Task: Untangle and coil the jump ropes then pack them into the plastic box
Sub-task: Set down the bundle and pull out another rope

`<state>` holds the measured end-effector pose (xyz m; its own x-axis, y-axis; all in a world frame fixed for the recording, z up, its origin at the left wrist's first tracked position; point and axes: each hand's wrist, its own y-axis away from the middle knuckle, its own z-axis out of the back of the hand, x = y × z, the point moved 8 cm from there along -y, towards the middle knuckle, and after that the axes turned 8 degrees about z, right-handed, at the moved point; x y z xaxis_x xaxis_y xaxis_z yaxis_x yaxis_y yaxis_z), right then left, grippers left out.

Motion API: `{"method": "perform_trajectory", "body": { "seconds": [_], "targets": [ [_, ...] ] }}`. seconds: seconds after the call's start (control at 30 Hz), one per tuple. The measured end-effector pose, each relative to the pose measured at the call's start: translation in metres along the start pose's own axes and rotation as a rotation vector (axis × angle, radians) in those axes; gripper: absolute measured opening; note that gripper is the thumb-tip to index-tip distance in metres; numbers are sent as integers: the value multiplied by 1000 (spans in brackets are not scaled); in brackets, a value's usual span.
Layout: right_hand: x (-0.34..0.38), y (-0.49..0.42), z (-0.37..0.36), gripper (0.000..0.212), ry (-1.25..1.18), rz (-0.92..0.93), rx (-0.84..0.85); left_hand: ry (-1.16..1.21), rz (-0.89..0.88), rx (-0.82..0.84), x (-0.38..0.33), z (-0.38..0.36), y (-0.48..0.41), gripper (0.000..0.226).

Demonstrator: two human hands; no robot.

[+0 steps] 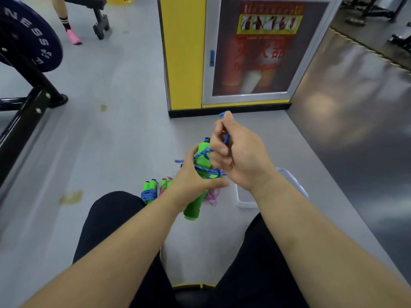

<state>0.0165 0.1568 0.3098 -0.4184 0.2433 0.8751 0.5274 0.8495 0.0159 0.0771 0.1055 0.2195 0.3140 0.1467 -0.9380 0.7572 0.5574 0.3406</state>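
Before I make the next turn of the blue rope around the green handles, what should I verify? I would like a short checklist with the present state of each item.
1. The left hand grips the green handles: ok.
2. The right hand pinches the blue rope: ok.
3. The blue rope is free of the pink rope lying below: cannot tell, the hands hide that spot.
4. The plastic box is open and ready: cannot tell, the right forearm covers most of it.
5. The other blue jump rope lies coiled on the floor: ok.
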Motion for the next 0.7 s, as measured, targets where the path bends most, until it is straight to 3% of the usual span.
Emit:
{"method": "perform_trajectory", "body": {
  "seconds": [0.13,0.27,0.33,0.4,0.47,0.57,0.6,0.63,0.7],
  "targets": [
    [0,7,5,40,-127,0,1,-38,-9,-237,-4,1,0,44],
    [-17,13,49,39,-246,1,-177,209,69,-288,3,11,2,21],
    [-34,19,83,35,-108,-17,-312,311,144,-296,5,18,5,13],
    [-54,26,107,19,203,-86,-353,423,191,-244,3,16,6,8],
    [-77,33,107,22,532,-158,-175,529,243,-175,0,10,9,8],
    [-107,40,76,69,647,-99,292,716,365,-67,-3,-6,14,14],
    [-115,41,67,74,698,-78,385,777,397,-37,-6,-10,15,16],
    [-121,38,65,69,755,-65,404,825,417,-14,-9,-12,15,18],
    [-127,27,76,33,814,-92,268,926,420,11,-14,-8,11,18]
  ]
}}
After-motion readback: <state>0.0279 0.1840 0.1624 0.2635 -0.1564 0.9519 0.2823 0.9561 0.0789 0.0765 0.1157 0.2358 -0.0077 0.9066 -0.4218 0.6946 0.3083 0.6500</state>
